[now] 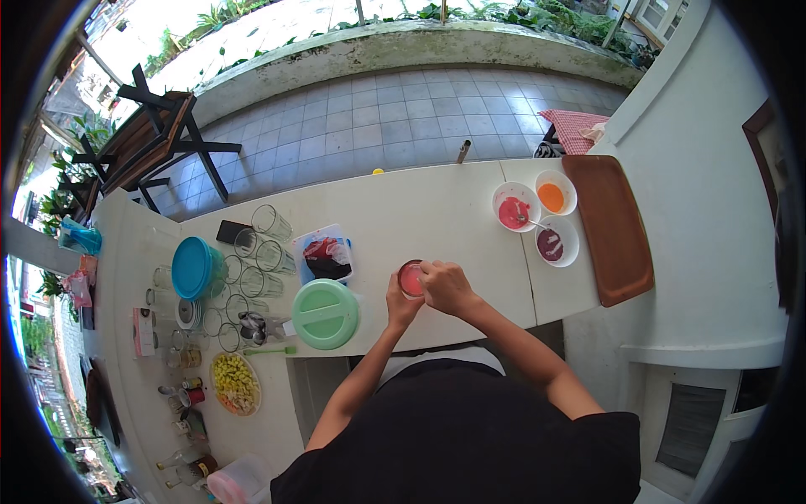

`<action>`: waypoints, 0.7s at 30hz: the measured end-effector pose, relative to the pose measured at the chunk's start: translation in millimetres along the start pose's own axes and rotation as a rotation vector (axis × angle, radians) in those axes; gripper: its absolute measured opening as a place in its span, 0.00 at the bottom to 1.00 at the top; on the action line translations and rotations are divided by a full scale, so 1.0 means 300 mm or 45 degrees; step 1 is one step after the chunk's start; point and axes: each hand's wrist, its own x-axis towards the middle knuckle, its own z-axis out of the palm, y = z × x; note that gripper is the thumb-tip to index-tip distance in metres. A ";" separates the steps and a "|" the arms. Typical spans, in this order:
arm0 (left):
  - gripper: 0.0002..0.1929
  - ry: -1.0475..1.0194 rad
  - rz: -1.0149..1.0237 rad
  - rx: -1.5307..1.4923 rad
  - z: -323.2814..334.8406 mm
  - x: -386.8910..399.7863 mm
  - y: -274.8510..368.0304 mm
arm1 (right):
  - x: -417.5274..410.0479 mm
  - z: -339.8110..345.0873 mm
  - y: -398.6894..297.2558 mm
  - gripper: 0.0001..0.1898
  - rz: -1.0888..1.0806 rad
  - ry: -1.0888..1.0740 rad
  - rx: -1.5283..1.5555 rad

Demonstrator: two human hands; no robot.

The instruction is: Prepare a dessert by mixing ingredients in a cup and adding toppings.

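My left hand [402, 305] is wrapped around the near left side of a small glass [411, 278] with pink content, close to the table's front edge. My right hand [446, 286] is curled at the glass's right rim, its fingers bent inward over the opening. Whatever those fingers may pinch is hidden by the hand. To the right stand three white bowls: one with red-pink mash [509, 217] and a metal spoon [526, 219], one with orange content [551, 198], one with purple mash [551, 244]. The spoon's handle reaches over towards the purple bowl.
Left of my hands are a round green lid [325, 314] and a plastic tub [348, 233] holding dark and red bags. Several clear glasses [257, 280], a blue-lidded container [191, 268] and a plate of chopped fruit [234, 383] stand further left. A brown tray [609, 230] lies at the right end.
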 end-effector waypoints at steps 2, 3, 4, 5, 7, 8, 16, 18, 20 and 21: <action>0.30 -0.004 -0.004 0.010 -0.003 0.000 -0.010 | -0.002 0.015 0.006 0.01 -0.016 -0.018 0.044; 0.30 -0.010 -0.009 0.023 -0.005 0.001 -0.012 | -0.002 0.019 0.006 0.01 -0.031 -0.037 0.090; 0.30 -0.009 -0.007 0.022 -0.005 0.001 -0.013 | -0.006 0.021 0.004 0.01 -0.032 -0.037 0.088; 0.30 -0.021 -0.005 0.026 -0.005 0.000 -0.014 | -0.010 0.024 0.001 0.02 -0.037 0.013 0.065; 0.30 -0.033 0.001 0.031 -0.006 0.005 -0.010 | -0.010 0.019 -0.006 0.04 -0.041 0.065 0.041; 0.30 -0.033 0.008 0.036 -0.007 0.007 -0.007 | -0.011 0.016 -0.008 0.04 -0.008 0.071 -0.011; 0.36 -0.080 -0.048 0.021 -0.006 0.010 -0.013 | -0.001 0.020 -0.009 0.05 -0.021 0.080 0.056; 0.31 -0.052 -0.005 0.044 -0.006 0.004 -0.007 | -0.001 0.022 -0.007 0.06 0.004 0.109 -0.016; 0.32 -0.061 0.019 0.043 -0.011 0.004 -0.008 | -0.003 0.016 -0.007 0.07 0.024 0.095 -0.034; 0.32 -0.069 0.044 0.043 -0.011 0.006 -0.012 | -0.001 0.012 -0.005 0.07 0.042 0.081 -0.052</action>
